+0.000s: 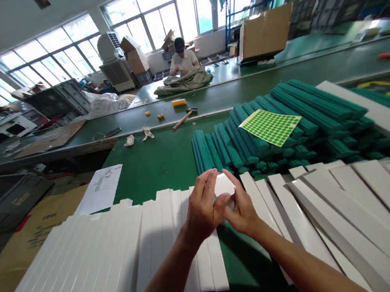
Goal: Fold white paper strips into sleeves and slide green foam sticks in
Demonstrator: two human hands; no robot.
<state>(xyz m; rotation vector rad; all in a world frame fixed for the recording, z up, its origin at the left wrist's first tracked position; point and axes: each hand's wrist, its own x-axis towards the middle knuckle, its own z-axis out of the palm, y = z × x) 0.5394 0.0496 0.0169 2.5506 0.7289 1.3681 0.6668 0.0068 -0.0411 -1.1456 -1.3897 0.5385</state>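
Note:
Both of my hands are closed around a small white box end [224, 185], held up over the green table. My left hand [204, 201] wraps its left side, with the thumb across the front. My right hand [239, 204] grips it from the right and below. The rest of its length is hidden by my hands. Long narrow white boxes [97, 252] lie side by side to the left, and more white boxes [352, 207] lie at an angle to the right. Just beyond my hands is a stack of green ribbed bundles [250, 134].
A sheet of green round stickers [271, 126] rests on the bundles. Behind lie a hammer [183, 120], a yellow roll [179, 103] and crumpled white scraps [147, 133]. A printed paper [101, 188] is at left. Across the tables a person [183, 59] sits by grey-green cloth [187, 81].

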